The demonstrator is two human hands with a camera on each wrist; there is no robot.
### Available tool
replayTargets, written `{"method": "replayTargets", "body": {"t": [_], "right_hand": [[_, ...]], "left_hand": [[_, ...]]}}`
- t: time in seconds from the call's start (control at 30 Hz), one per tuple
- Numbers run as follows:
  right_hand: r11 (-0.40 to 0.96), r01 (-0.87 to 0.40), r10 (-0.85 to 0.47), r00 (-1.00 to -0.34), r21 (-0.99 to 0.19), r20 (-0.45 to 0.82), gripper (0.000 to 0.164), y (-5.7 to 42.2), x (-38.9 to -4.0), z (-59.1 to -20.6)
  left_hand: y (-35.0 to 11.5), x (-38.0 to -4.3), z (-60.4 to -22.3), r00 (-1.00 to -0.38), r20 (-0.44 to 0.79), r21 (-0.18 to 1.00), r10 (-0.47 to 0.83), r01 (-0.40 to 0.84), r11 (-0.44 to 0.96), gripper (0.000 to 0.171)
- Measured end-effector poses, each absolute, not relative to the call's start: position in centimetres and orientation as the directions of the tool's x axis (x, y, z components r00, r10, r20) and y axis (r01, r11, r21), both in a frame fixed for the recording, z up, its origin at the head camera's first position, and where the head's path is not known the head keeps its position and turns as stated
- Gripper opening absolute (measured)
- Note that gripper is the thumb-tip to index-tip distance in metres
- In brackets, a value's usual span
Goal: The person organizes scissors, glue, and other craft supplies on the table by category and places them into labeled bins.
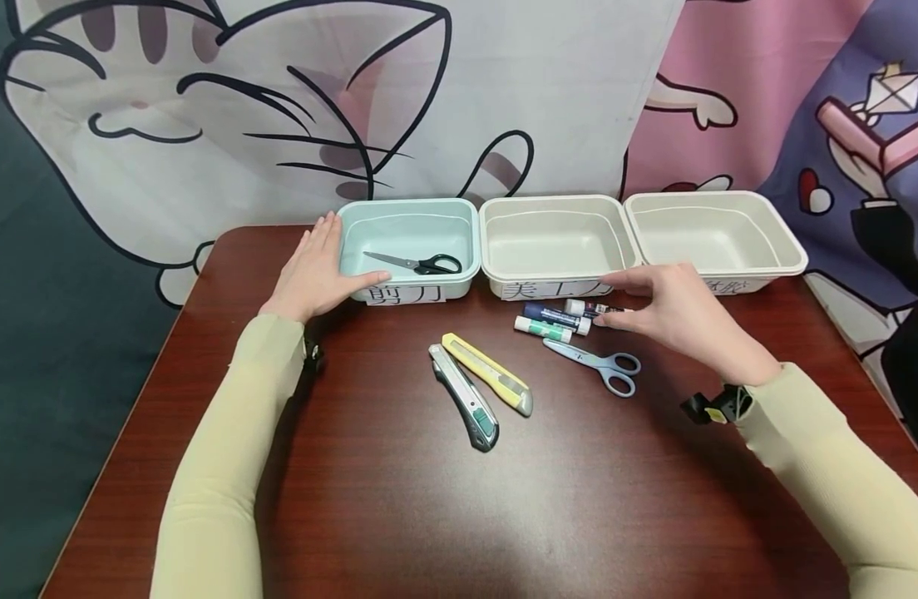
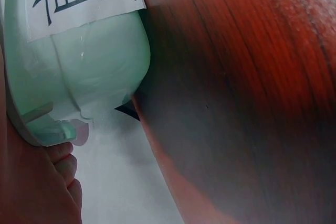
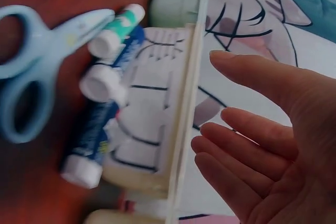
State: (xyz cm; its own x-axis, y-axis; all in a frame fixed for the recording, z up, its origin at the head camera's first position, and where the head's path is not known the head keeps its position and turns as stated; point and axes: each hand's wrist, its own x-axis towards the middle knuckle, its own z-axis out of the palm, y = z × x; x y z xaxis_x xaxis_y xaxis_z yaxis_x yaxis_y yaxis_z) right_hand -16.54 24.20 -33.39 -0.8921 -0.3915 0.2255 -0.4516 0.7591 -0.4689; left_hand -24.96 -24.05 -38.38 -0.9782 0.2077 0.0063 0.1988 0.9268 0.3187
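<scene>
My left hand (image 1: 313,270) rests against the left side of a pale blue bin (image 1: 410,225), its fingers along the rim and the thumb stretched across the front. Inside that bin lies a pair of black-handled scissors (image 1: 436,264). My right hand (image 1: 679,312) hovers by the glue sticks, its fingers loosely bent; the right wrist view shows nothing between fingers and thumb. A green-and-white glue stick (image 1: 543,329), a blue glue stick (image 1: 555,317) and a dark-labelled glue stick (image 1: 588,309) lie together. Light blue scissors (image 1: 595,363) lie just in front of them.
A yellow utility knife (image 1: 487,374) and a grey utility knife (image 1: 465,401) lie side by side mid-table. Two cream bins, a middle one (image 1: 556,241) and a right one (image 1: 717,237), stand beside the blue bin. Paper labels are on the bins' fronts. A printed cloth (image 1: 564,91) hangs behind.
</scene>
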Motion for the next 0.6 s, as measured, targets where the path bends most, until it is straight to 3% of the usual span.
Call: {"method": "replayTargets", "body": {"t": [0.27,0.6], "right_hand": [[0.802,-0.371,-0.342,-0.928,-0.468,0.149,0.05,26.1,-14.8,-35.2],[0.794,-0.388,-0.37,-0.919,-0.469,0.135,0.049,27.2,-13.6,-37.5]], "left_hand": [[-24.1,-25.0,-38.3,-0.978,0.008,0.313,0.208,0.2,0.928,0.127],[-24.0,-24.9,-38.3,-0.977,0.009,0.314,0.212,0.204,0.927,0.127]]}}
